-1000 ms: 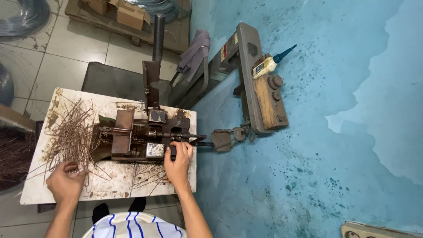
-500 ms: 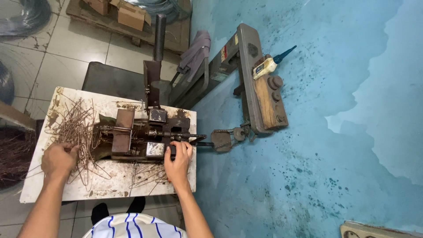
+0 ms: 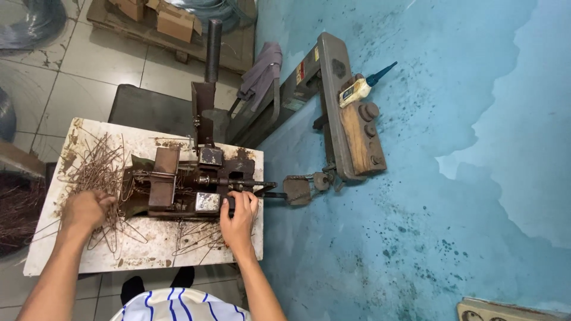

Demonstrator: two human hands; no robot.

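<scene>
Your left hand (image 3: 86,209) is closed on rusty wire pieces (image 3: 95,169) heaped near the worktable's (image 3: 148,246) left edge. Your right hand (image 3: 239,215) is clamped on the handle of the rusty bending jig (image 3: 190,184) at the table's middle. Brown cardboard boxes (image 3: 160,18) sit on the tiled floor beyond; a cream glue bottle (image 3: 357,89) rests beside the blue wall.

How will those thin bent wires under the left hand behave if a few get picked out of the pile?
The wires look thin and rusty, so probably light and springy rather than limp. They lie crossed in a loose pile under the left hand, so neighbours will likely snag and drag along. Being bent, they seem unlikely to roll on the table.
</scene>
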